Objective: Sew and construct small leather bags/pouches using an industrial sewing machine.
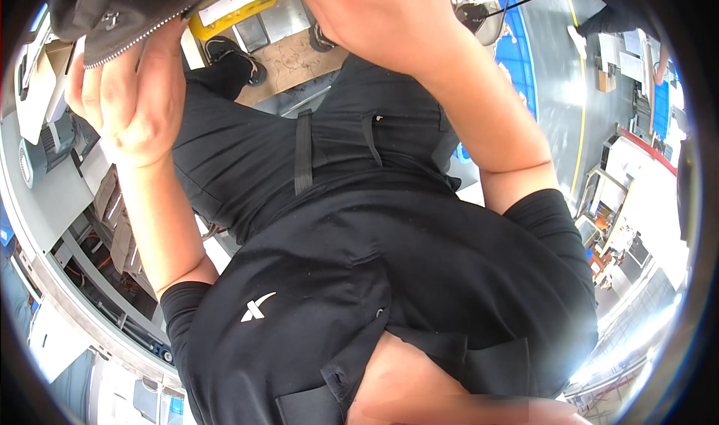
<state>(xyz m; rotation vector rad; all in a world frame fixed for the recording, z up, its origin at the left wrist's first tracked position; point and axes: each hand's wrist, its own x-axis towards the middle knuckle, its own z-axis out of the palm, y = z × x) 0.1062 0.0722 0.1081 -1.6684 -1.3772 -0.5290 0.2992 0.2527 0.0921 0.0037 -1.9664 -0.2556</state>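
A dark fabric item (120,13) with a silver zipper, perhaps a bag, is at the upper left, cut off by the picture's edge. My left hand (127,99) is closed on it, fingers curled upward under the zipped edge, tips partly hidden. My right hand (374,17) is raised at the top centre, near the dark item; its fingertips are out of sight, so what they hold is unclear. Below both hands are my black-clad legs and my dark shoes (225,58) on a brown board (284,73).
A yellow object (202,24) lies beyond my shoes. Grey metal framework (67,238) and machinery line my left side. To the right are a blue surface (517,43), grey floor (562,88) with a yellow line, and cluttered workstations. Another person's dark-clad leg (614,13) shows at upper right.
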